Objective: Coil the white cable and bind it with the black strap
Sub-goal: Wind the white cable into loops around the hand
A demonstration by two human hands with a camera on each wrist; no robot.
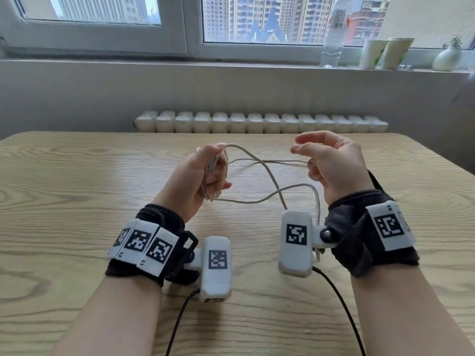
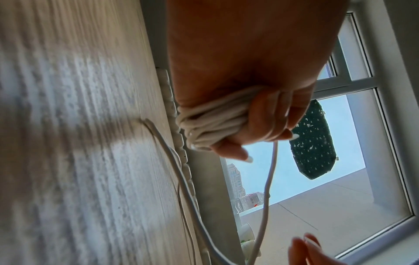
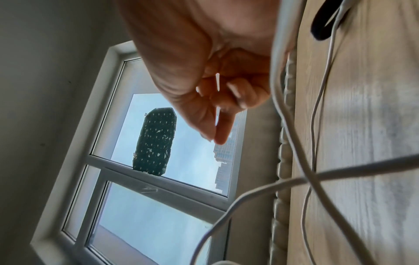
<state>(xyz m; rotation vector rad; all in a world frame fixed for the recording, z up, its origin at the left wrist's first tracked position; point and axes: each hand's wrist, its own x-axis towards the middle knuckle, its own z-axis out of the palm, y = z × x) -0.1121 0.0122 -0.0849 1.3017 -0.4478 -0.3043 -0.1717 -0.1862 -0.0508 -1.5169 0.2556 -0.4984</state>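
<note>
Clamped in the left hand, several turns of the white cable form a tight bundle; fingers and thumb curl fully round it. Bundle axis in the head view: roughly 12 to 6 o'clock. Free cable leaves the fist toward 3 o'clock, loops over the table and passes under the right hand. That hand hangs just above the slack, fingers loosely curled, gripping nothing. It is judged the nearer hand for taking the next turn. The black strap shows only in the right wrist view, lying on the table beside the cable near the wrist.
</note>
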